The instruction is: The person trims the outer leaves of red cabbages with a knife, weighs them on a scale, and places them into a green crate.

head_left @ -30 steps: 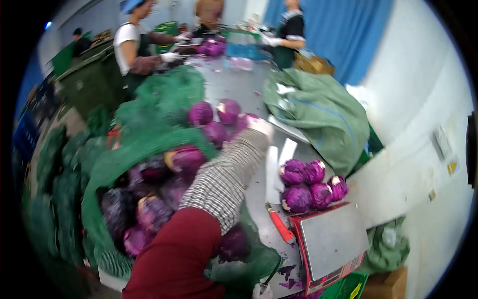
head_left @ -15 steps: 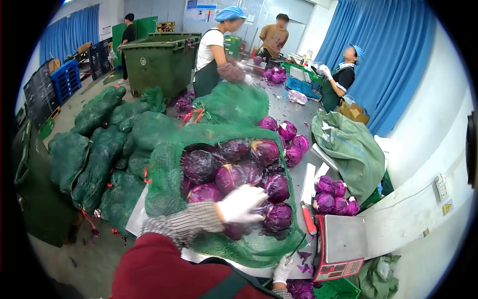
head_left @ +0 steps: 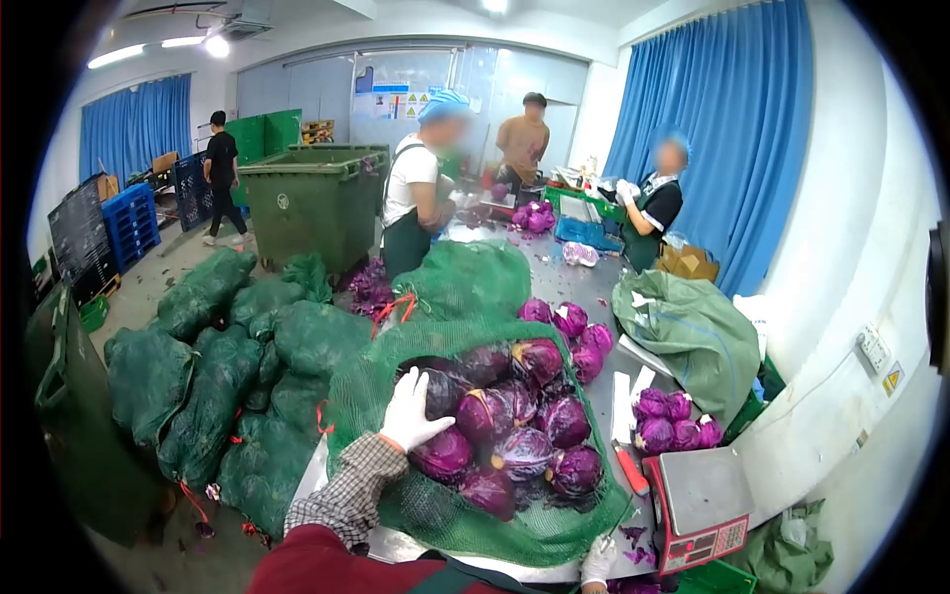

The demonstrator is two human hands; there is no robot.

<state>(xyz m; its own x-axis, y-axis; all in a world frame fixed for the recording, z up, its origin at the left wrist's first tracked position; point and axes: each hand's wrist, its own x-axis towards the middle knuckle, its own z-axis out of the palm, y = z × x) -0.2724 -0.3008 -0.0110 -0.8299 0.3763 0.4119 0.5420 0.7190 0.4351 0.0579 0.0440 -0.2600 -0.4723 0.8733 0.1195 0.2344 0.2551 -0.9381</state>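
A green mesh bag [head_left: 361, 381] lies opened on the metal table, full of red cabbages [head_left: 522, 453]. My left hand [head_left: 414, 414], in a white glove, is at the bag's left side, fingers spread against a dark cabbage [head_left: 447, 394]. At the table's front edge, low in the view, is my gloved right hand [head_left: 599, 562]. Its fingers look closed, and I cannot tell what is in them. A broad knife with a red handle [head_left: 631, 471] lies just right of the bag.
A red scale [head_left: 701, 495] stands at the right, with trimmed cabbages [head_left: 675, 421] behind it. Filled mesh bags [head_left: 233, 376] are heaped at the left near a green wheeled bin [head_left: 309, 208]. Several people are around the far part of the table, such as a co-worker [head_left: 421, 188].
My left hand has moved left from above the middle cabbages to the bag's left side. My right hand has dropped lower in view. The view tilts up, and a person behind the bin has stepped into view.
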